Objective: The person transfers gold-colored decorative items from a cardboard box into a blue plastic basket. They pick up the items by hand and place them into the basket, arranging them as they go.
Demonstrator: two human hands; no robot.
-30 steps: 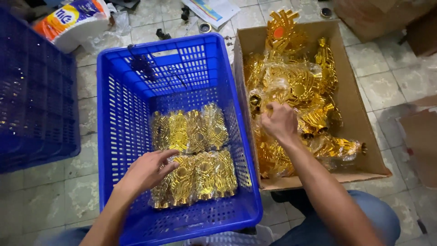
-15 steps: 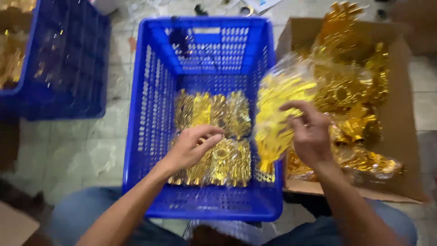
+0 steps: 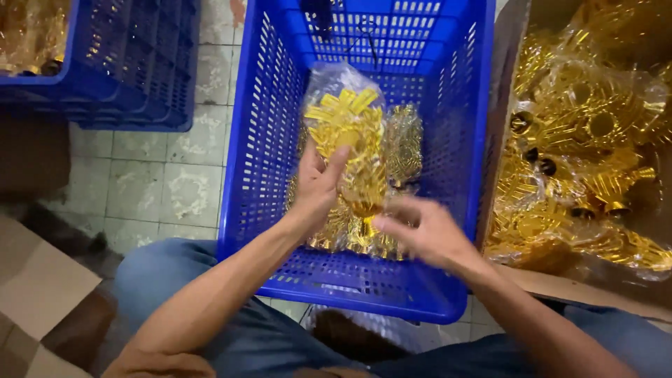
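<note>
A wrapped gold trophy piece (image 3: 348,140) stands over the middle of the blue crate (image 3: 262,140). The left hand (image 3: 316,187) grasps it at 7 o'clock. The right hand (image 3: 425,234), fingers loosely spread, touches its base at 5 o'clock; a cardboard box (image 3: 505,84) sits at 3 o'clock.

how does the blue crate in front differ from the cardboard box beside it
The crate is blue perforated plastic; the box is plain brown cardboard. In the crate, bagged gold pieces lie in flat rows; in the box, they sit in a loose heap. Both hold the same wrapped gold pieces.
</note>
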